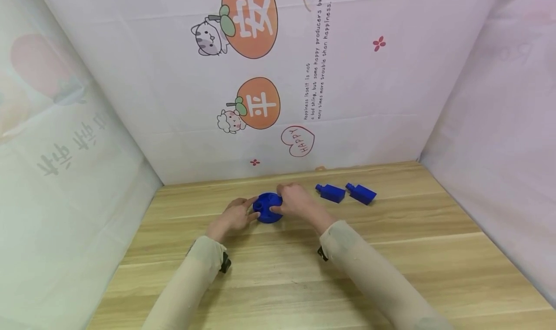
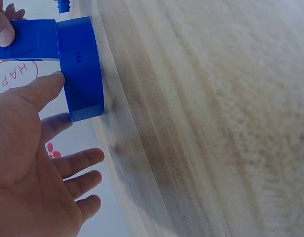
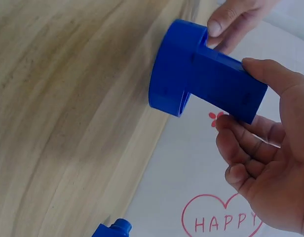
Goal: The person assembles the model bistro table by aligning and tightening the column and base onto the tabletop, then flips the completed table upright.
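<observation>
My left hand [image 1: 236, 215] is touching, fingers spread, the round holder [image 3: 171, 69] on the surface [image 1: 269, 277]; my right hand [image 1: 297, 202] is pinching a blue bottle [image 3: 228, 89] against it. I'm probably fitting it, needing a gentle push next.

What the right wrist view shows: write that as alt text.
The right hand pinches a blue block whose other end meets a round blue base on a wooden table. The left hand touches the base; another blue piece juts in at the bottom.
</observation>
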`<state>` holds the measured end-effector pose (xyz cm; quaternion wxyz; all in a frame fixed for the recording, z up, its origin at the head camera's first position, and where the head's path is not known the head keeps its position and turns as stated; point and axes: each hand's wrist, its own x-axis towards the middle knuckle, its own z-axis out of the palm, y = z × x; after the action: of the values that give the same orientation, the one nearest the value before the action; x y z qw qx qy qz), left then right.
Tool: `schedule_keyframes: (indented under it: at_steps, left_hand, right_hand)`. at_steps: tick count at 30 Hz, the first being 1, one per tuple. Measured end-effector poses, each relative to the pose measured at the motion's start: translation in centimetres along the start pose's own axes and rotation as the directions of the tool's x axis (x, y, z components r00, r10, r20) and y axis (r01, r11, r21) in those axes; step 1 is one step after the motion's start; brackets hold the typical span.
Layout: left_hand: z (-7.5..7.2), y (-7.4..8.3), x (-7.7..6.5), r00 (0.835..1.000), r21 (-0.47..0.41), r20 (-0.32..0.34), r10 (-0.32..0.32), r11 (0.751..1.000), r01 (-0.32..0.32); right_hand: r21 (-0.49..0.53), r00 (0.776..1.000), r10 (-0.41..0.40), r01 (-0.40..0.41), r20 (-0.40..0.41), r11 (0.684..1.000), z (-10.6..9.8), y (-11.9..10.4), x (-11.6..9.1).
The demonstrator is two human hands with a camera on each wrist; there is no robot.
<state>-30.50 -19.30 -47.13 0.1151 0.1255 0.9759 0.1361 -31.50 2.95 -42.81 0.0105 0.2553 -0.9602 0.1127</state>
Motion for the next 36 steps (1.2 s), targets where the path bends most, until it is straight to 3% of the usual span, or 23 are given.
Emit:
schedule_keyframes:
  at_steps: [12,28,36]
  left_hand:
    - [0.0,0.0,-0.2,1.000,0.007,0.007,-0.019,1.000,0.019]
    - [-0.1,0.5,-0.4,1.000,0.060,-0.002,0.004,0.998,-0.004]
    - [0.3,0.4,-0.5,0.998,0.038,-0.066,-0.006,0.999,0.008]
  right_hand:
    - [-0.018,0.992,-0.124,0.125,0.024,0.992,0.0,-0.1,-0.4]
    - [0.029,0.994,-0.105,0.105,0.020,0.994,-0.2,0.4,-0.5]
    - [0.102,0.997,-0.046,0.040,0.061,0.994,0.4,1.5,-1.0]
